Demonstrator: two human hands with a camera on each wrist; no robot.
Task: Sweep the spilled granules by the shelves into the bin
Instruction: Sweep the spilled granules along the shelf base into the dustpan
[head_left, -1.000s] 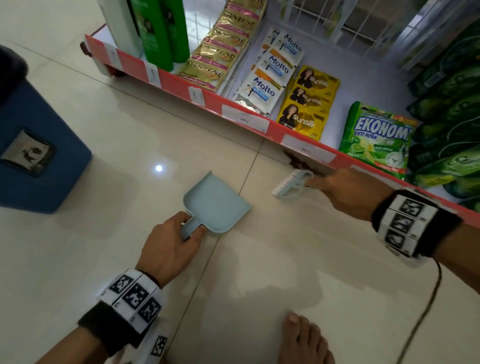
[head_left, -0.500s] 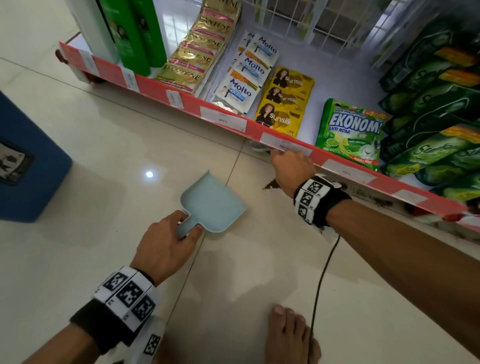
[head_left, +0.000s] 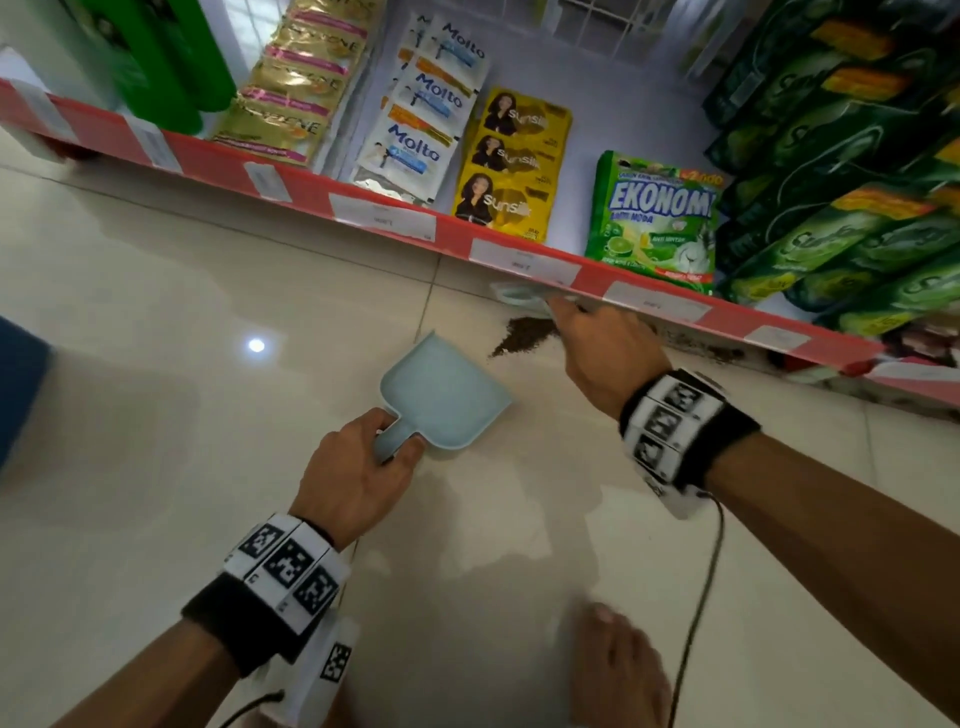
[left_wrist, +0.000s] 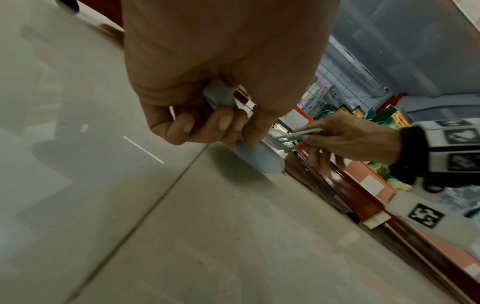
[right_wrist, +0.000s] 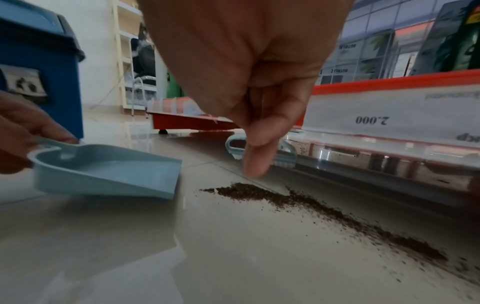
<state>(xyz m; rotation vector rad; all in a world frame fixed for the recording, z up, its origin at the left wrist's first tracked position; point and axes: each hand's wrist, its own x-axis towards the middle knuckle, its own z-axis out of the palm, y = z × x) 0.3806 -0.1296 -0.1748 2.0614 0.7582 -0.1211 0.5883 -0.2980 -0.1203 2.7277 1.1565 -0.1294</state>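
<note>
A light blue dustpan (head_left: 444, 397) lies on the pale tiled floor, mouth toward the shelf. My left hand (head_left: 389, 436) grips its short handle. My right hand (head_left: 571, 317) holds a small light blue brush (head_left: 519, 296) down at the shelf's foot, its head partly under the red shelf edge. A dark brown pile of granules (head_left: 524, 335) sits between the dustpan's mouth and my right hand; in the right wrist view the granules (right_wrist: 311, 205) trail off along the shelf base, with the dustpan (right_wrist: 103, 170) and brush (right_wrist: 259, 152) behind. The blue bin (right_wrist: 39, 72) stands beyond the dustpan.
The low shelf with a red front edge (head_left: 519, 254) carries sachets, green bottles and green detergent packs (head_left: 654, 218). My bare foot (head_left: 618, 670) is on the floor below my right arm. A wrist cable (head_left: 701, 597) hangs from that arm. The bin's edge (head_left: 21, 384) shows at the left.
My right hand has swept the brush leftward along the shelf's foot, and a pile of granules now lies by the dustpan's mouth. My left hand and the dustpan have stayed put.
</note>
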